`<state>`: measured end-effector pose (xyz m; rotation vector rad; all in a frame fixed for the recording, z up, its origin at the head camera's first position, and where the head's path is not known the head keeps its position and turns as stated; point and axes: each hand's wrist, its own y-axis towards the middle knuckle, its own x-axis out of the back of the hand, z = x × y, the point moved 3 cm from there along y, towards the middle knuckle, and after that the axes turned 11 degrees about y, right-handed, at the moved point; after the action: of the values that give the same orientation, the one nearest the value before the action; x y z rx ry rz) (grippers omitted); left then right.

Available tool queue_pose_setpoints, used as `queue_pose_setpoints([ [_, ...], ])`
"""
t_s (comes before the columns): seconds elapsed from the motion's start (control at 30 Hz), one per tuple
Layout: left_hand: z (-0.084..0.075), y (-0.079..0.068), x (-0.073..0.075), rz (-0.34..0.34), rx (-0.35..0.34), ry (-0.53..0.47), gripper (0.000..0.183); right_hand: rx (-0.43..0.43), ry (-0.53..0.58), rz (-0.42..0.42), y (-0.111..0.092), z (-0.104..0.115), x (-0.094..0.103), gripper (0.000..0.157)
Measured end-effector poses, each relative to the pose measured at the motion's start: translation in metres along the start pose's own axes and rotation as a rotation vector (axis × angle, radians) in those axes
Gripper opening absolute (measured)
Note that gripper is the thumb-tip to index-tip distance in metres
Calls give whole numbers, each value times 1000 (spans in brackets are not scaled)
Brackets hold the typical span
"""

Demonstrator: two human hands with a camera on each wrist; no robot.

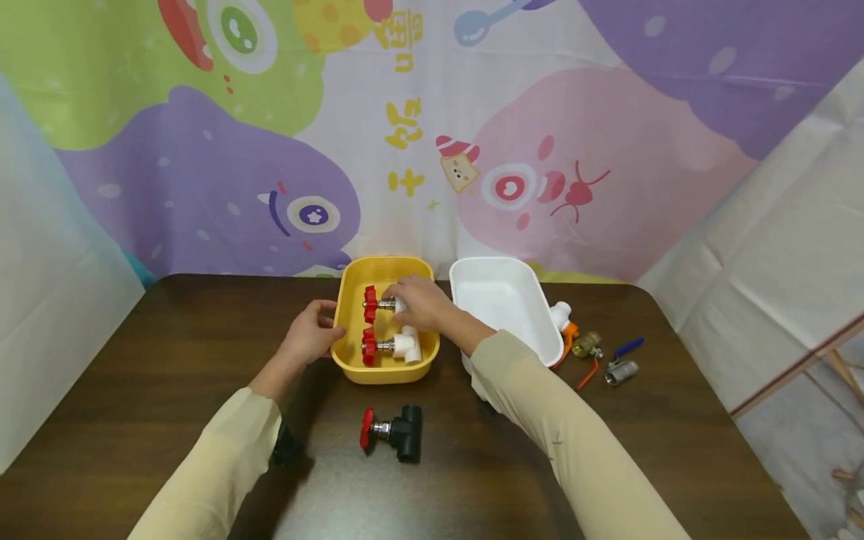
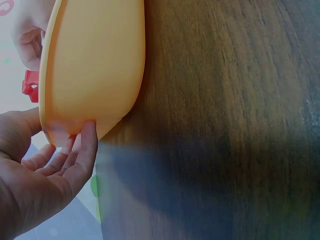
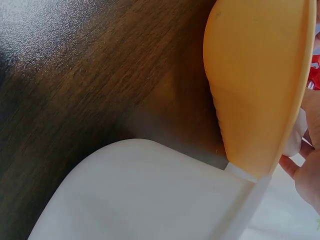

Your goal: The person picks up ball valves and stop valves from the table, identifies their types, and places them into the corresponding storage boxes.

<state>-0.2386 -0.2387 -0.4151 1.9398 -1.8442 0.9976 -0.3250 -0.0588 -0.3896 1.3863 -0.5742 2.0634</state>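
A yellow plastic basin (image 1: 386, 374) stands on the table. My left hand (image 1: 309, 337) grips its left rim, thumb over the edge and fingers against the outer wall, as the left wrist view shows (image 2: 50, 175). Inside the basin, my right hand (image 1: 427, 304) holds a white stop valve with a red handwheel (image 1: 370, 304); its fingers cover most of the white body. Just nearer in the basin lies a second white stop valve with a red handwheel (image 1: 408, 346). In front of the basin lies a black tee-shaped stop valve with a red handwheel (image 1: 406, 433).
A white basin (image 1: 502, 300) stands to the right of the yellow one. Beyond it lie a white ball valve with an orange handle (image 1: 562, 316), a brass one (image 1: 586, 344) and a silver one with a blue handle (image 1: 621, 372). A dark object (image 1: 286, 448) is partly hidden by the left sleeve.
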Motion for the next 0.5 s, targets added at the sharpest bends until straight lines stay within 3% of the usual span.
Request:
queue_pose_setpoints([
  [0.5, 0, -1, 1, -3, 3, 4, 53, -31, 26, 25, 7, -2, -8, 39],
])
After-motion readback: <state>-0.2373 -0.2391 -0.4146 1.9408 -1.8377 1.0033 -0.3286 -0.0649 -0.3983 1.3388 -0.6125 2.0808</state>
